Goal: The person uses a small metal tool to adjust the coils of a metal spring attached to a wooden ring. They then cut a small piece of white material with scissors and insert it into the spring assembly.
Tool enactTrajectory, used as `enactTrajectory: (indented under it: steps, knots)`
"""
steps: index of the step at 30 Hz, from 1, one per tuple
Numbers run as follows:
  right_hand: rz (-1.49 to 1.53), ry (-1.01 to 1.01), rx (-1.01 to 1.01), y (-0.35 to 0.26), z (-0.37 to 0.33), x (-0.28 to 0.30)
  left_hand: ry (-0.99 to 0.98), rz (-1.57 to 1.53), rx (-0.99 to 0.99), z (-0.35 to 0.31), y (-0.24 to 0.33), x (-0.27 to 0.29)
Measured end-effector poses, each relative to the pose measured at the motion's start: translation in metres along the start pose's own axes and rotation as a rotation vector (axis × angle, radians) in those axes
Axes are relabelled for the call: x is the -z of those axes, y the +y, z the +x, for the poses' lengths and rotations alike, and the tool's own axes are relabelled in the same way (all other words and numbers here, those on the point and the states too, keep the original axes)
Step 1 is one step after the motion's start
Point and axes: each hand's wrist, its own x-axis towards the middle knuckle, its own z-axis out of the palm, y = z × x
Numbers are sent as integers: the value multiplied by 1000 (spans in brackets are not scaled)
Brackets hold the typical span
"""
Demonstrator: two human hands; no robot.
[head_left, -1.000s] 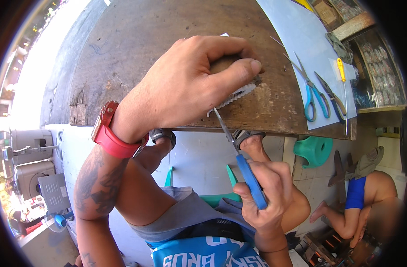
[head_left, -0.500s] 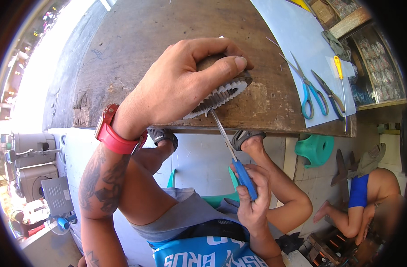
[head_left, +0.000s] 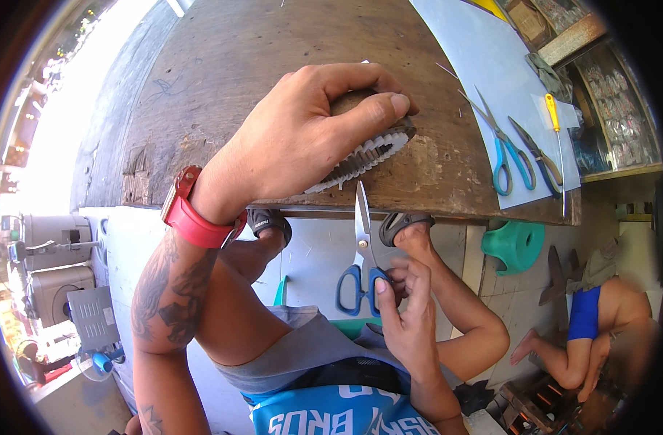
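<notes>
My left hand [head_left: 295, 141] is wrapped over a round stator core [head_left: 364, 158], tilted on edge at the near side of the wooden table. White slot liners stick up like teeth around its rim; my palm and fingers hide most of its body. Below it, my right hand [head_left: 408, 312] holds a pair of scissors [head_left: 363, 243] by one of its dark blue handle loops. The blades lie together, pointing up toward the stator core, with their tip just short of the white liners. A small white bit hangs from the liner edge near that tip.
On a white sheet [head_left: 476, 80] at the table's right lie teal-handled scissors [head_left: 502, 141], pliers [head_left: 538, 154] and a yellow-handled screwdriver [head_left: 552, 109]. The wooden table [head_left: 230, 58] has a near edge above my legs. A green stool [head_left: 513, 246] and another person [head_left: 589, 319] are at right.
The scissors have come away from the liners, down and toward me, and turned so both handle loops face up. My left hand and the stator core have shifted slightly right.
</notes>
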Motion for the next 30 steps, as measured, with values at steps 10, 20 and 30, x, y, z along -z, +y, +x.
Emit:
enactTrajectory:
  steps: [10,20,30]
  knots:
    - [-185,-46,59,16,19,-12,-7,-22,16,-1,4,1]
    - [218,-24,153,4,22,14,16,-117,-14,1,7,-1]
    - [61,264,147,-61,96,128,12,-198,56,0,14,-3]
